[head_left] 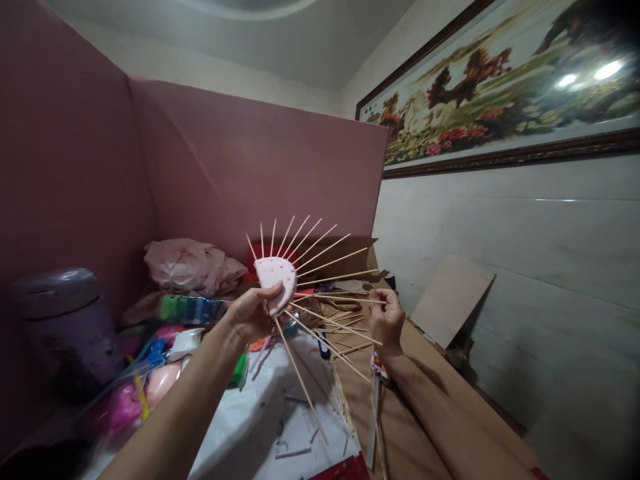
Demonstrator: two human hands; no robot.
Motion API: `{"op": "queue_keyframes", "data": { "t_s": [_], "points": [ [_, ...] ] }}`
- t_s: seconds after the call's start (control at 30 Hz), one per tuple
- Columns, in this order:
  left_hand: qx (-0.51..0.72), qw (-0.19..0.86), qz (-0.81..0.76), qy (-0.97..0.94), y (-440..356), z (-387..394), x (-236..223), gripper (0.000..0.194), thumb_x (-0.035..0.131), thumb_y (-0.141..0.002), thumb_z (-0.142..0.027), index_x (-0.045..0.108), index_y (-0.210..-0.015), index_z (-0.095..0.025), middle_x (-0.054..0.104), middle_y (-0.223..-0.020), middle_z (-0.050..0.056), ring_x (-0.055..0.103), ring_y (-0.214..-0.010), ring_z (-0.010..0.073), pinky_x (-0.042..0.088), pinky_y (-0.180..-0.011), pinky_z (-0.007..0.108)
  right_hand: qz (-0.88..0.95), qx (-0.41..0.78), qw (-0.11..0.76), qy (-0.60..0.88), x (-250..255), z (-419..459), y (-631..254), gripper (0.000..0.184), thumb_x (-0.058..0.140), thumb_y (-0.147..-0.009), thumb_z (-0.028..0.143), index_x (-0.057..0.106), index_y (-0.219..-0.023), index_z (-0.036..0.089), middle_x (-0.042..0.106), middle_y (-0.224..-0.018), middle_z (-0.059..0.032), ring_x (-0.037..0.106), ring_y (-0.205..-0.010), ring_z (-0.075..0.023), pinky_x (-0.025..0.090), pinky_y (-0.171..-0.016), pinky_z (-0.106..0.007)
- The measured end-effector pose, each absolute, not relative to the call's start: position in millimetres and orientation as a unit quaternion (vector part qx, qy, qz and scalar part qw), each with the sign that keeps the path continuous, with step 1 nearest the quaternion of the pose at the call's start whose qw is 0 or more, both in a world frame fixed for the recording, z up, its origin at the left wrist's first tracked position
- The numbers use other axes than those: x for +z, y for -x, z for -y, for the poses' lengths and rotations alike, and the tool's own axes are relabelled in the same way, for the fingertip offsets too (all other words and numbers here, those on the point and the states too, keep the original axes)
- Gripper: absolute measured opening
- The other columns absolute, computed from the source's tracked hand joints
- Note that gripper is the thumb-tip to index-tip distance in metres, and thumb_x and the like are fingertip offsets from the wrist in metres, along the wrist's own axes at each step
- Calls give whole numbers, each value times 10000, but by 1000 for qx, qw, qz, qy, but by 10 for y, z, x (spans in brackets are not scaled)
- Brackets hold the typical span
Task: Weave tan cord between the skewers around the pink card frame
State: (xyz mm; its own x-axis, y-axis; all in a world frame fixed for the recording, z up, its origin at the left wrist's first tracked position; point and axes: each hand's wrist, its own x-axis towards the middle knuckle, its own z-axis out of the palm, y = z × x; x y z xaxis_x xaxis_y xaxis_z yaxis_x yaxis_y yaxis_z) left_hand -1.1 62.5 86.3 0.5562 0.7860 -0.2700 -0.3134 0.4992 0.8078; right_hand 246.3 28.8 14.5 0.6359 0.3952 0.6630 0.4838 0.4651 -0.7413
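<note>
Pink panels (260,160) rise behind a cluttered bench (440,370). At the far left stands a lidded container (60,327), probably a flask, though blur makes that uncertain. Right of it are a crumpled pale pink bundle (195,265) and brightly coloured packets (193,310), and nearer the camera lies a white sheet (235,433) with scraps on it.

Above the bench, near the middle, the left hand (247,317) grips a spotted pink half-disc (280,277) by its lower left part, the thumb flat on its face. Thin sticks (335,262) fan out from the curved edge, upward, rightward and down towards the camera. One stick (350,298) runs nearly level from the disc's right edge to the right hand (389,323), whose fingers (383,298) are closed narrowly on its outer end. That hand is the nearer to this tip, the left to its inner end.

Loose sticks (353,348) lie below, between the hands. Farther right, a board (453,297) leans under a framed picture (475,87).
</note>
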Motion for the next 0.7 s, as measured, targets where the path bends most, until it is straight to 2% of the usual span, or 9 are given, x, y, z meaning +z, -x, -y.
{"op": "queue_keyframes", "data": {
  "t_s": [0.2,0.37,0.47,0.6,0.7],
  "points": [
    [320,831,-268,-368,-85,-458,941,96,582,-697,-172,581,-730,-82,627,-558,49,558,-458,123,461,-485,242,458,-17,666,588,60,-343,-2427,292,508,-736,455,533,-692,168,513,-533,8,456,-490,-124,348,-492,-227],
    [282,846,-213,-399,-205,-276,993,88,512,-675,-101,578,-723,-68,627,-566,64,552,-439,132,464,-458,261,465,-44,632,618,-4,-375,-2371,337,509,-708,505,545,-650,176,532,-503,-2,443,-446,-126,330,-457,-230],
    [257,846,-197,-423,-266,-202,980,108,492,-670,-105,577,-715,-56,613,-540,72,557,-436,151,467,-442,280,473,-45,625,620,-24,-374,-2345,335,483,-728,496,563,-677,174,588,-552,-31,493,-479,-146,348,-470,-236],
    [238,849,-199,-428,-329,-129,960,115,509,-652,-101,580,-727,-51,614,-563,77,563,-460,155,479,-472,296,482,-36,617,621,-30,-359,-2331,306,467,-754,458,577,-719,175,626,-614,-54,541,-536,-166,373,-499,-246],
    [252,848,-204,-419,-351,-85,963,135,563,-665,-128,588,-787,-75,631,-637,79,598,-558,180,482,-526,299,471,-35,619,628,-36,-364,-2328,312,476,-749,470,577,-708,178,614,-595,-38,537,-521,-155,371,-494,-240]
  ]
}}
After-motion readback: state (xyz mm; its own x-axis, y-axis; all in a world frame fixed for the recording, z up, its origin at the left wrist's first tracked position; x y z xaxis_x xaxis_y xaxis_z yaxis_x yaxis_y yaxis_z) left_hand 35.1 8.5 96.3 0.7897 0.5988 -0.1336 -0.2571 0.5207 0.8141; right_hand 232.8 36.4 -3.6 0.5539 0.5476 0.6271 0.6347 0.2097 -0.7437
